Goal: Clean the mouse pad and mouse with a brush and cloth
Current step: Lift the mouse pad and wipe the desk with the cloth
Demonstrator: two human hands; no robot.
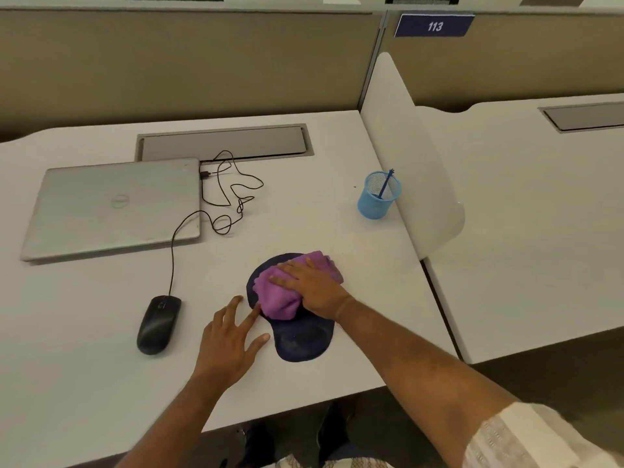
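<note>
Head camera view, looking down on a white desk (84, 383). Just below the centre of the frame lies a dark blue mouse pad (300, 342) with a raised wrist rest at its near end. A bunched purple cloth (280, 298) covers the far half of the pad. The right hand (310, 288) lies flat on top of the cloth, fingers straight and pointing toward the left of the frame, pressing it down onto the pad rather than gripping it. The left hand (226, 342) rests on the desk just left of the pad, released, fingers spread; its index fingertip reaches the pad's left edge beside the cloth, and the thumb points at the wrist rest.

At lower left of the centre, well apart from the pad, a black wired mouse (158, 324) sits on the desk, untouched. Its thin black cable (233, 187) runs up the frame in loose loops to the right side of a closed silver laptop (114, 207) in the left middle. Behind the laptop a grey cable hatch (223, 143) is set into the desk.

Right of centre stands a light blue mesh pen cup (376, 204), holding one dark blue stick (385, 185) with a pronged top; whether it is the brush I cannot tell. A white divider (415, 157) rises just right of the cup. A blue sign (434, 26) at upper right reads 113.
</note>
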